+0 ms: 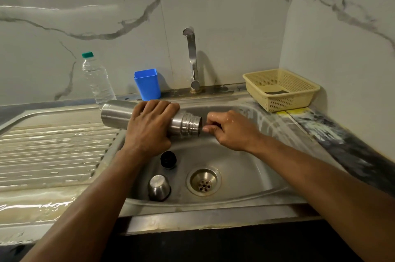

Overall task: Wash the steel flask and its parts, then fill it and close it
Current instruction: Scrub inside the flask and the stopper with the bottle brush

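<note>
Left hand [149, 125] wraps over the steel flask [119, 115], fingers curled round the body, holding it on its side above the sink [245, 167], open threaded mouth turned toward the right hand [230, 130]. Right hand is wet; its fingers are curled and pinched together just at the mouth rim. Whether they hold anything, or rub the rim bare, cannot be told.

Below the left wrist, on the basin floor: black stopper [168, 159], and nearer the person the steel cup [159, 187], mouth down. Drain [203, 180] lies below the right hand, just beside both parts.

Beyond the hands: tap [192, 58], no water seen running; blue tub [147, 83] behind the left hand; clear water bottle [96, 77] further left; cream basket [281, 88] beyond the right hand, something dark inside.

Risks, judged: wet steel is slick, and a one-handed grip at mid-body may let the flask slide or roll into the basin. The tilted mouth would spill if filled at this angle. Stopper sits close to the drain; a strong flow might push it about
</note>
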